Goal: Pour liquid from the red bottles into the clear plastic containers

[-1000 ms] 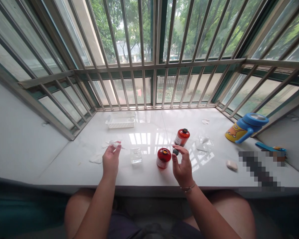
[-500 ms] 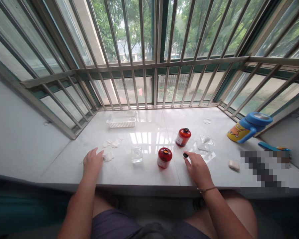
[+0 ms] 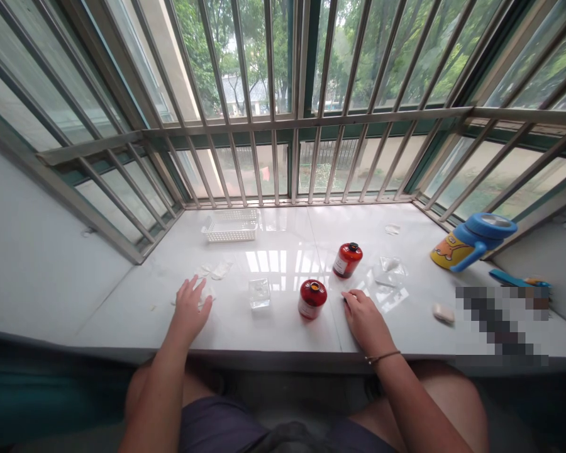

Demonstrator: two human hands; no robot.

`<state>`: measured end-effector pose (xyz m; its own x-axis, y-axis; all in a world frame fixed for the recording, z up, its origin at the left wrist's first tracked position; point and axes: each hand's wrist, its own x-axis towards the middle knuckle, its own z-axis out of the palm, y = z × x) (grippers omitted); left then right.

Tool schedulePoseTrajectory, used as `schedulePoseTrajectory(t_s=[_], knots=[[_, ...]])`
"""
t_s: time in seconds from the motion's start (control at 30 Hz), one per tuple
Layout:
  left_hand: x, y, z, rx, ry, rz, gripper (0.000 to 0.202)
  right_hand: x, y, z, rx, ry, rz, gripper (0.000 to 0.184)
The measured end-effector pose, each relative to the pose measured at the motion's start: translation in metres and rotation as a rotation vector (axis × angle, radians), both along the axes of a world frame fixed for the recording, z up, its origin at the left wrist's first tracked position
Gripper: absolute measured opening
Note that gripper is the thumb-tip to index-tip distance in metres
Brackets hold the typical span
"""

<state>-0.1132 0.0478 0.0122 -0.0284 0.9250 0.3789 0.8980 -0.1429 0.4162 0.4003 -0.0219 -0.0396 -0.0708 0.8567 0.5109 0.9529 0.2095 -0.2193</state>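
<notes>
My left hand (image 3: pixel 192 313) is over a crumpled white tissue (image 3: pixel 208 296), fingers spread, partly covering it; I cannot tell whether it touches. More tissue (image 3: pixel 221 270) lies just beyond. On the right, the closed fingers of my right hand (image 3: pixel 366 319) pinch a small black cap (image 3: pixel 344 299), mostly hidden by the fingertips. Left of that hand stands a red glass bottle (image 3: pixel 312 301) with a white label and an uncapped neck. Behind it is a second red bottle (image 3: pixel 347 262) wearing a black cap. A clear square glass container (image 3: pixel 259 294) sits between my hands.
A white perforated basket (image 3: pixel 231 236) stands at the back left. Clear plastic packaging (image 3: pixel 389 273), a pinkish-white block (image 3: pixel 443 313) and a blue-and-yellow mug (image 3: pixel 466 242) are on the right. Metal bars (image 3: pixel 306 119) line the window behind the white counter (image 3: pixel 292 336).
My left hand has shifted right over the tissue, its fingers spreading. My right hand has moved slightly left and down with the black cap, now more covered by the fingers.
</notes>
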Motion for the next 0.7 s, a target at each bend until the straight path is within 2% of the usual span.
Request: schedulePoseTrajectory(t_s=[0.07,0.13,0.23,0.33,0.43,0.53,0.7], knots=[[0.021,-0.007,0.002,0.055,-0.098,-0.111,0.049,-0.003,-0.003,0.003,0.021,0.005,-0.014,0.029],[0.046,-0.013,0.006,0.024,-0.163,-0.194,0.055,-0.008,-0.007,0.010,0.048,0.017,-0.028,0.027],[0.081,-0.018,0.010,-0.111,-0.239,-0.256,0.074,-0.019,-0.015,0.028,0.101,0.082,-0.025,0.023],[0.106,-0.014,0.011,-0.255,-0.308,-0.269,0.087,-0.034,-0.028,0.048,0.180,0.184,0.022,0.021],[0.118,-0.007,0.010,-0.324,-0.383,-0.258,0.085,-0.051,-0.042,0.064,0.205,0.277,0.117,0.025],[0.122,-0.003,0.009,-0.353,-0.474,-0.210,0.079,-0.065,-0.057,0.074,0.155,0.348,0.253,0.032],[0.125,-0.016,0.015,-0.372,-0.638,-0.173,0.069,-0.088,-0.076,0.085,0.080,0.452,0.426,0.039]])
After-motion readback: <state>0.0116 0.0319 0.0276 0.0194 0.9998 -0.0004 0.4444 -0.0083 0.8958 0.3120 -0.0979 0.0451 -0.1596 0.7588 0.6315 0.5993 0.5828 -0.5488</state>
